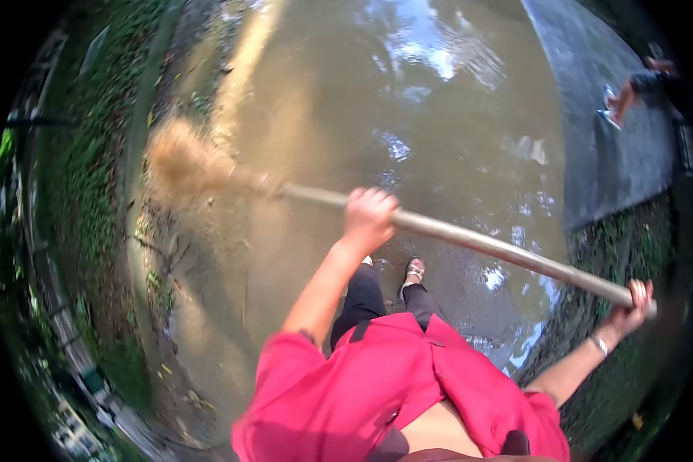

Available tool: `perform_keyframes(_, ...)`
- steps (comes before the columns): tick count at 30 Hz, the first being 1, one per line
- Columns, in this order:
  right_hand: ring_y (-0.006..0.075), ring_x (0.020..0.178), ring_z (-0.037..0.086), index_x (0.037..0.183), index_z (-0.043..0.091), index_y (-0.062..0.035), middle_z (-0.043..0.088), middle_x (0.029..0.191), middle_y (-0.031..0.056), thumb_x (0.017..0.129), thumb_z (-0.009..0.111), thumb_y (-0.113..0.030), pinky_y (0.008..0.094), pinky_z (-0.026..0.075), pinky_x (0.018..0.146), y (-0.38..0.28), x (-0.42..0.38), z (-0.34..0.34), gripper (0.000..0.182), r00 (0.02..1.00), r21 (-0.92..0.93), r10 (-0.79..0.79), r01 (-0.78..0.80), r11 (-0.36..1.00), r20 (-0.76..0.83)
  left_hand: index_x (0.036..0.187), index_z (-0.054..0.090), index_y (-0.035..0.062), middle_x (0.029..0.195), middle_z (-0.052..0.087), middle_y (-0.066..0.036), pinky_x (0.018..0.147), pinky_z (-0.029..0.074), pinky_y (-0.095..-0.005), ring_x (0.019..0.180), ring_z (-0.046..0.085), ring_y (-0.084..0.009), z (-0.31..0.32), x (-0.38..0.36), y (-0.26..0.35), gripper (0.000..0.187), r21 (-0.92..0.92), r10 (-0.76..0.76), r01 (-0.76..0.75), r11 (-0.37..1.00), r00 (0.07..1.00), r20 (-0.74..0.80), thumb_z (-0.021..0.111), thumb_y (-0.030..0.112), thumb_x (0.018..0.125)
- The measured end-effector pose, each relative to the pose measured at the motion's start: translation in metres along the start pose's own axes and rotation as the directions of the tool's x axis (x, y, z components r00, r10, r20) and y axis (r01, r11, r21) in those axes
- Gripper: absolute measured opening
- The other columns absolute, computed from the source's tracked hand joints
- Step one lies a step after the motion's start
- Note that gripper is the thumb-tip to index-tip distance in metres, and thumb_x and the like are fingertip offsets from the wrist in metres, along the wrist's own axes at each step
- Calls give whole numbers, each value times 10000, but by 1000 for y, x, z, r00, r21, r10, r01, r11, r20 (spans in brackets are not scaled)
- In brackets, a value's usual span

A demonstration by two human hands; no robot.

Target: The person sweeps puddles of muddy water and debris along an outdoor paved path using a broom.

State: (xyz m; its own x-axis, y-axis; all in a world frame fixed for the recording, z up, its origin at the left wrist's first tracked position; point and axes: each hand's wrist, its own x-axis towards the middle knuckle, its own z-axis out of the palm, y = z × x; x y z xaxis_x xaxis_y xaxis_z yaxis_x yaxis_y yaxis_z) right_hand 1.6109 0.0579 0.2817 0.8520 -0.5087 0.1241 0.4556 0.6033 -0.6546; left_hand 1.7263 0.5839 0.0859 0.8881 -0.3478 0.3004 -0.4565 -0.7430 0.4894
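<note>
Left hand (368, 218): closed around the mid-shaft of the broom (439, 229). Right hand (631, 302): wrapped about the handle's top end. Shaft judged stiff, light, best held at these two stations. Long axis slanted from lower right to upper left; bristle head (183, 160) pointed left, blurred, over wet pavement (454, 115).
</note>
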Motion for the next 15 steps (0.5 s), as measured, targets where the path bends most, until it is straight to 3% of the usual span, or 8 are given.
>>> perform_keyframes(1, 64, 560, 341, 914, 498, 73, 311, 616, -18, 807, 478, 54, 185, 337, 555, -25, -7, -2, 111, 998, -75, -67, 65, 995, -16, 715, 532, 86, 709, 522, -58, 675, 368, -354, 737, 525, -227, 12, 33, -3, 179, -12, 97, -98, 995, 994, -40, 638, 129, 576)
perform_keyframes(2, 64, 562, 332, 751, 493, 12, 311, 593, -20, 818, 472, 41, 209, 326, 591, -20, -20, 22, 76, 947, -332, -304, 255, 908, -104, 711, 530, 91, 712, 526, -55, 685, 374, -351, 737, 531, -229, 17, 66, -4, 193, 3, 137, -137, 991, 990, -18, 631, 119, 549)
perform_keyframes(3, 65, 567, 326, 606, 397, -83, 312, 579, -29, 838, 464, 11, 229, 311, 613, -42, -17, 7, 259, 993, -114, -115, 117, 987, 25, 702, 523, 93, 719, 533, -52, 687, 376, -350, 741, 534, -229, 29, 95, -13, 197, 3, 188, -188, 982, 979, -82, 617, 113, 530)
perform_keyframes(6, 86, 574, 314, 561, 279, -139, 304, 580, -23, 855, 452, -20, 248, 304, 619, 7, -24, 39, 361, 994, -82, -108, 110, 991, 28, 729, 552, 106, 769, 569, -38, 770, 399, -349, 822, 552, -215, 80, 172, -55, 140, 42, 218, -215, 976, 971, -100, 625, 134, 612)
perform_keyframes(8, 109, 586, 307, 568, 270, -135, 278, 580, -13, 859, 460, -39, 260, 290, 620, 73, -25, 77, 360, 903, -364, -407, 337, 868, -135, 738, 562, 119, 804, 588, -35, 807, 403, -351, 874, 553, -218, 116, 205, -97, 119, 26, 167, -166, 986, 986, -30, 634, 153, 650)
perform_keyframes(11, 122, 595, 298, 570, 249, -131, 264, 580, -5, 861, 459, -45, 269, 284, 624, 142, -11, 109, 369, 930, -372, -368, 343, 862, 3, 744, 564, 125, 833, 597, -35, 812, 399, -353, 907, 545, -222, 150, 218, -160, 119, -4, 40, -40, 999, 991, 126, 637, 154, 655)
perform_keyframes(13, 122, 586, 280, 589, 243, -128, 248, 580, -5, 867, 416, -21, 275, 285, 618, 165, 20, 126, 344, 970, -355, -180, 228, 907, 163, 738, 553, 123, 809, 581, -46, 811, 391, -363, 886, 536, -237, 165, 178, -187, 125, -77, -24, 34, 996, 993, 119, 636, 149, 648)
perform_keyframes(15, 118, 574, 273, 597, 239, -128, 245, 576, -4, 871, 396, -9, 276, 283, 615, 171, 58, 126, 338, 980, -359, -75, 138, 923, 184, 715, 530, 115, 773, 555, -53, 793, 387, -376, 839, 525, -250, 163, 122, -194, 126, -124, -175, 158, 980, 974, -143, 632, 135, 644)
